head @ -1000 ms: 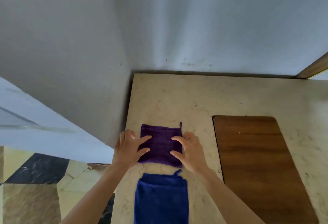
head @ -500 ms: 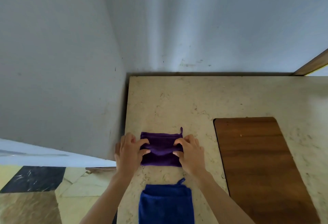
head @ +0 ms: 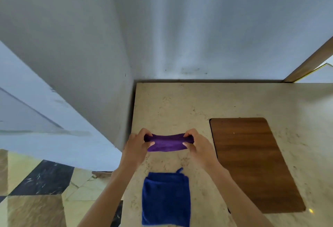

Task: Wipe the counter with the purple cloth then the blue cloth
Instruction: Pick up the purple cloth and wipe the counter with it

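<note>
The purple cloth [head: 166, 143] is bunched into a narrow band just above the beige stone counter [head: 198, 104], near its left edge. My left hand [head: 137, 144] grips its left end and my right hand [head: 197, 145] grips its right end, fingers curled over the top and thumbs underneath. The blue cloth [head: 165, 198] lies flat on the counter closer to me, folded square, with a small loop at its far right corner. Neither hand touches the blue cloth.
A brown wooden board [head: 252, 162] lies flat on the counter to the right of both cloths. Grey walls [head: 198, 28] meet at a corner behind and to the left of the counter. The counter's left edge drops to a tiled floor [head: 36, 190].
Both hands lay flat on the spread purple cloth a second ago. They have gathered it from far and near edges into a narrow band and lifted it slightly. The blue cloth has not moved.
</note>
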Motion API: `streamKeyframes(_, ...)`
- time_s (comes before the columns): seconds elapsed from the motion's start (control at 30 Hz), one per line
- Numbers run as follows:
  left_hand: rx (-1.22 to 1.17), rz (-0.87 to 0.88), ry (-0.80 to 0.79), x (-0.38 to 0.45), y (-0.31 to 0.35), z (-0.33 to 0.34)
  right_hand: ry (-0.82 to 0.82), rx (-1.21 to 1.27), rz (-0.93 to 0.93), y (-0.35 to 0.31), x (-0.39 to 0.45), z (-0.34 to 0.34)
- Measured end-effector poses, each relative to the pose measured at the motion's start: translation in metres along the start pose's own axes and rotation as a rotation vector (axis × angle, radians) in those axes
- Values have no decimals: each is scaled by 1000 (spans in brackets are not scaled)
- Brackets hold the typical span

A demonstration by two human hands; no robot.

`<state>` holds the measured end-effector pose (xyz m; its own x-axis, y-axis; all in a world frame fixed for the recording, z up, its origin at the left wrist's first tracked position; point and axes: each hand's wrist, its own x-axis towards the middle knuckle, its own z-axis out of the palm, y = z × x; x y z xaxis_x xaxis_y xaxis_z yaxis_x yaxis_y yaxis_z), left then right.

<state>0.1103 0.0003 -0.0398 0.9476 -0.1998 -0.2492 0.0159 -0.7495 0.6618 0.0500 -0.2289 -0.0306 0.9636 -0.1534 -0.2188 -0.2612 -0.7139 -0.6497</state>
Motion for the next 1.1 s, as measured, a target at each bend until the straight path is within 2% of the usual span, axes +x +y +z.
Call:
streamKeyframes(0.27,-176,187,146,-84,103,-38,184,305,-146,-25,-89,-94)
streamKeyframes(0.4,-316,251,122,-134,155,-31,210,482,-146,-15,-143,-136)
streamKeyframes(0.5,-346,324,124,-170,198,-15,271,499,-170,6,-186,-169)
streamKeyframes(0.73,-194,448,233,-250,304,63,464,474,-180,84,-290,-255)
streamKeyframes(0.87,-142,517,322,-308,368,128,579,340,-175,143,-356,-309)
streamKeyframes(1.1,-169,574,183,-369,455,219,736,219,-67,233,-438,-378)
